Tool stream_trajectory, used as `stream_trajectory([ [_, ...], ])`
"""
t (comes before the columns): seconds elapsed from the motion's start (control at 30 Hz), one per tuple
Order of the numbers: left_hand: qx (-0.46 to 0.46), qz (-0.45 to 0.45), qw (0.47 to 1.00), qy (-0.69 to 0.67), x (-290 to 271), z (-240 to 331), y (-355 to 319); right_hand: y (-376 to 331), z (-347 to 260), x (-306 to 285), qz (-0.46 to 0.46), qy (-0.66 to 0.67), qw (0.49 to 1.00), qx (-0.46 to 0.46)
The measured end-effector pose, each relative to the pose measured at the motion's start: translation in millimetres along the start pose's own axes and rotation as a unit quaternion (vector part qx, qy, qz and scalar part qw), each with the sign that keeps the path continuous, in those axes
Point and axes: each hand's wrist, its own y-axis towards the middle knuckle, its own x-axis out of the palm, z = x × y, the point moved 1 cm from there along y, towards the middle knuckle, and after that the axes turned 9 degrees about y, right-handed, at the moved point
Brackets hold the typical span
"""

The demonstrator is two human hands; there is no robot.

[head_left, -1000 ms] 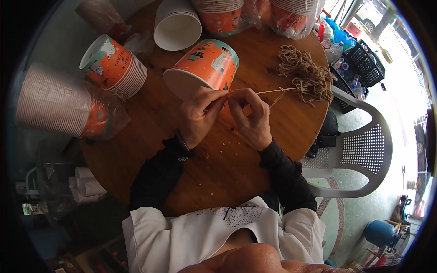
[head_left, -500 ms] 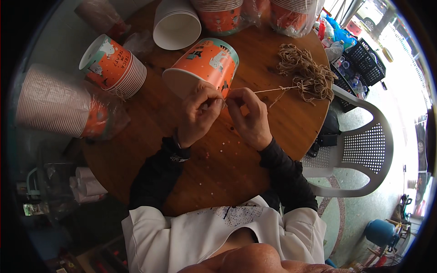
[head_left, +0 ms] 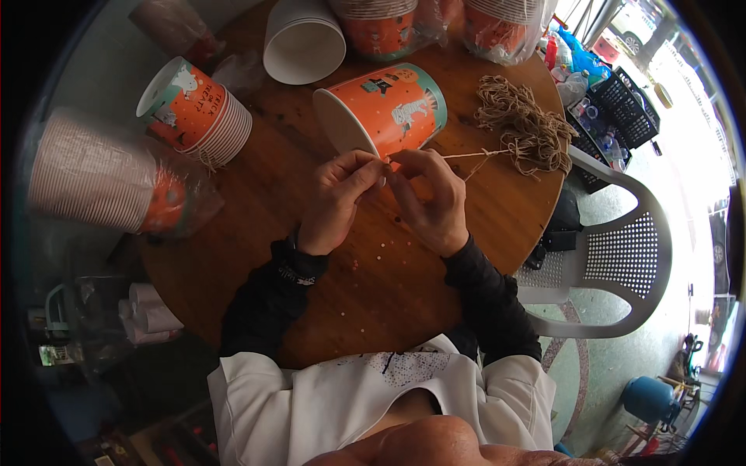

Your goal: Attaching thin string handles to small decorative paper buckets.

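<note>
An orange paper bucket with a green band and Halloween figures lies on its side just beyond my hands, its open mouth facing left. At the near part of its rim, my left hand pinches thumb against forefinger on the end of a twine. Close beside it, my right hand is closed on the same strand, fingertips almost touching the left ones. From behind the right hand the twine runs to a loose tan heap of twine. My fingers hide the exact spot where twine meets bucket.
Stacked orange buckets stand left, near a plastic-wrapped stack. White nested buckets and more wrapped stacks line the far edge of the round wooden table. A grey plastic chair and black crates are right.
The bucket has rolled and shifted to the right, its printed side turning. My hands stay near the same place, still pinching close together.
</note>
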Motion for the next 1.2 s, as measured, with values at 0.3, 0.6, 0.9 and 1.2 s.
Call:
stream_trajectory([
  [0.3, 0.049, 0.032, 0.991, 0.119, 4.2, 0.9, 1.2, -0.3, 8.6, -1.3, 0.033, 0.026, 0.999, 0.022],
  [0.6, 0.138, 0.069, 0.955, 0.255, 4.2, -10.1, 2.9, 0.1, 12.8, -5.4, 0.061, 0.066, 0.992, 0.091],
  [0.9, 0.401, 0.065, 0.750, 0.522, 6.9, -6.2, 9.1, 2.2, 9.6, -9.8, 0.074, -0.026, 0.991, 0.108],
  [1.2, 0.295, 0.028, 0.881, 0.370, 1.0, -6.3, 15.2, 2.9, 1.9, -1.7, -0.006, -0.031, 0.999, -0.045],
])
